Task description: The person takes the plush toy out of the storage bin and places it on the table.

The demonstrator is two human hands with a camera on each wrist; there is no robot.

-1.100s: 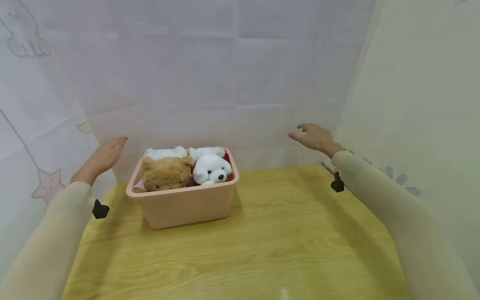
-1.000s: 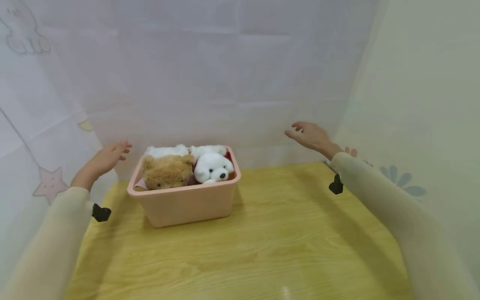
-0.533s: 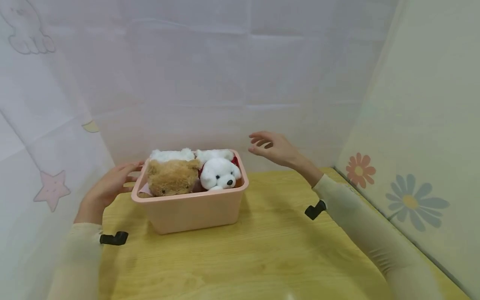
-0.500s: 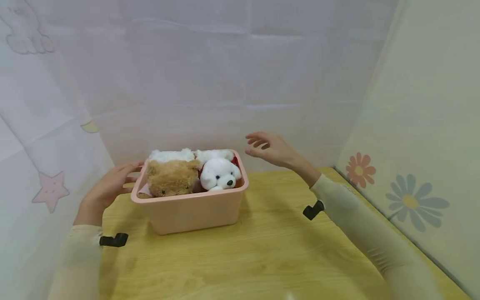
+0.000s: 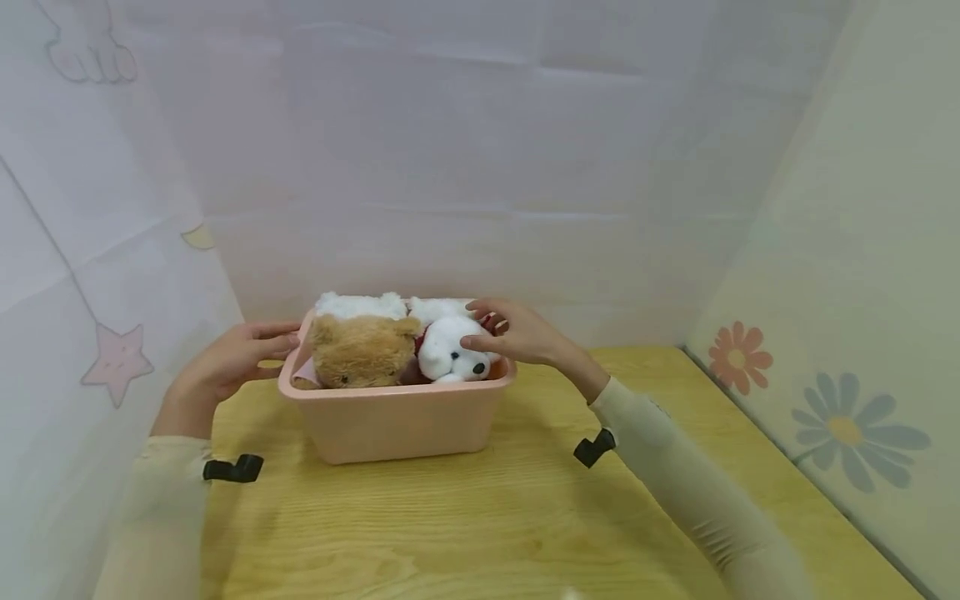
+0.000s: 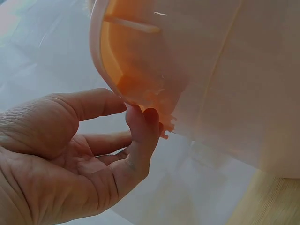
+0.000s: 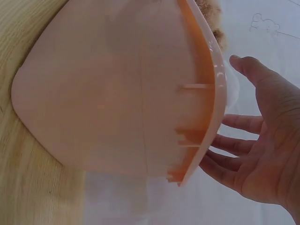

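A pink plastic bin stands on the wooden table and holds a brown teddy bear and a white plush dog. My left hand is at the bin's left rim with its fingers extended. In the left wrist view the left hand is spread, and its thumb tip touches the underside of the bin's rim. My right hand reaches over the right rim beside the white dog's head. The right wrist view shows that hand with spread fingers just beyond the bin's rim, gripping nothing.
White cloth walls close in the table at the back and left, with a pink star print. The right wall carries flower prints. Bare wooden tabletop lies in front of the bin and to its right.
Both hands came in from wide apart and raised to the two sides of the bin. The right hand travelled furthest, from near the right wall to the white dog.
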